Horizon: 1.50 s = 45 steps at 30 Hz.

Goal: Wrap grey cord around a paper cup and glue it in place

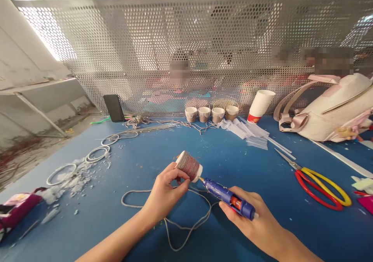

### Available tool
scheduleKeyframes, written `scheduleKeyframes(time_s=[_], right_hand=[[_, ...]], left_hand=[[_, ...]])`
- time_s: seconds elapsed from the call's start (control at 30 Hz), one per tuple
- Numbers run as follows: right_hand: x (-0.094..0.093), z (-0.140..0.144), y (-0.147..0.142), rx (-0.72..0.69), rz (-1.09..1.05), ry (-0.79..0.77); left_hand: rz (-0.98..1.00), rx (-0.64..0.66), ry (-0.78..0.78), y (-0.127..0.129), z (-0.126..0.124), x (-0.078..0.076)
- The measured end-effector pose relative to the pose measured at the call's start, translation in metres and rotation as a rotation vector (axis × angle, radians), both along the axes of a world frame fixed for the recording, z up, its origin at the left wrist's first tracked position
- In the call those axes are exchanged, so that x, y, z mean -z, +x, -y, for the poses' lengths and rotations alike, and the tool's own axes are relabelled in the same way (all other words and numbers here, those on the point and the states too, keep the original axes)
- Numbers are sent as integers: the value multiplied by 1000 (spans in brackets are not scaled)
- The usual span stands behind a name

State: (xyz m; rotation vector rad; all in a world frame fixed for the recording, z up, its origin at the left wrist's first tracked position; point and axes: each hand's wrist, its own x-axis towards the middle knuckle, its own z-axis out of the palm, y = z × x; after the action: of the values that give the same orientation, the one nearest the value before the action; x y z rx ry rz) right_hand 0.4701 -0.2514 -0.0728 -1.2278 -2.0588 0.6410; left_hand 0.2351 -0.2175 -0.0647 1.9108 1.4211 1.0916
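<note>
My left hand (169, 188) grips a small paper cup (189, 165), tilted on its side and wound with grey cord around most of its wall. A white band of the cup shows bare at its right end. In my right hand (253, 213) is a blue glue gun (227, 196), its nozzle touching or very near that bare band. A loose length of grey cord (189, 229) trails from the cup and loops over the blue table beneath both hands.
Several cord-wrapped little buckets (218, 115), stacked paper cups (261, 103) and a phone (113, 108) stand along the perforated metal screen (140, 52). Scissors (317, 186) and a backpack (335, 108) lie right. White rings (61, 174), glue scraps and a pink pouch (21, 211) are left; clear strips (247, 132) lie behind.
</note>
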Motion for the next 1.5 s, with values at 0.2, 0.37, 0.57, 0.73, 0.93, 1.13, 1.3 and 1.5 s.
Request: scheduleKeyframes(time_s=[0.2, 0.37, 0.57, 0.73, 0.93, 1.13, 1.3, 1.5], right_hand=[[1, -1, -4, -6, -13, 66], [2, -3, -4, -7, -18, 47], [4, -3, 1, 21, -2, 16], [-2, 0, -1, -29, 17, 91], [-6, -1, -3, -24, 34, 167], [-6, 3, -2, -56, 42, 150], [-5, 1, -3, -53, 50, 155], [-5, 1, -1, -39, 29, 189]], left_hand=[[0, 9, 9, 3, 0, 0], [1, 26, 13, 3, 1, -2], [10, 26, -1, 2, 1, -2], [14, 36, 8, 3, 1, -4], [5, 24, 5, 5, 1, -8], [8, 13, 23, 4, 2, -7], [5, 21, 19, 5, 4, -9], [5, 10, 8, 5, 3, -11]])
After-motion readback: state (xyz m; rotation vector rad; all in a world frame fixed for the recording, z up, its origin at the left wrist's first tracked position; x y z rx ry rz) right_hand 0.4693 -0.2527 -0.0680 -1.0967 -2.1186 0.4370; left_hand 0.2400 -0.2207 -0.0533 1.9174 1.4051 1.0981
